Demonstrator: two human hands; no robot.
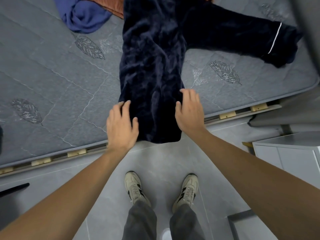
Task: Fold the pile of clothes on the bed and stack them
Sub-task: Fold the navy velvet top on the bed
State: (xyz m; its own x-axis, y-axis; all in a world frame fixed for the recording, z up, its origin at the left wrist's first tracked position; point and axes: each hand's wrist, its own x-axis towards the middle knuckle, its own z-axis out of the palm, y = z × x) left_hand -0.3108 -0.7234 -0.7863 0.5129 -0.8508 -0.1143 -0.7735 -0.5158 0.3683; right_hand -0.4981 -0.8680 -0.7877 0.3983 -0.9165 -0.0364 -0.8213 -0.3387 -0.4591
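A dark navy plush garment [152, 66] lies spread on the grey quilted mattress [52, 80], one part stretching right to a cuff with white piping [275, 38]. Its near end hangs over the bed's front edge. My left hand [121, 125] rests on the left side of that near end, thumb on the fabric. My right hand [188, 110] presses against the right side, fingers spread. Neither hand visibly pinches the cloth. A blue garment [83, 16] and a rust-coloured one [112, 6] lie crumpled at the far left.
The bed's wooden slat frame [76, 152] runs along the front edge. I stand on a grey tiled floor [161, 161] in light sneakers. A white cabinet [290, 153] stands at the right; a dark grey box [245, 226] sits at the lower right.
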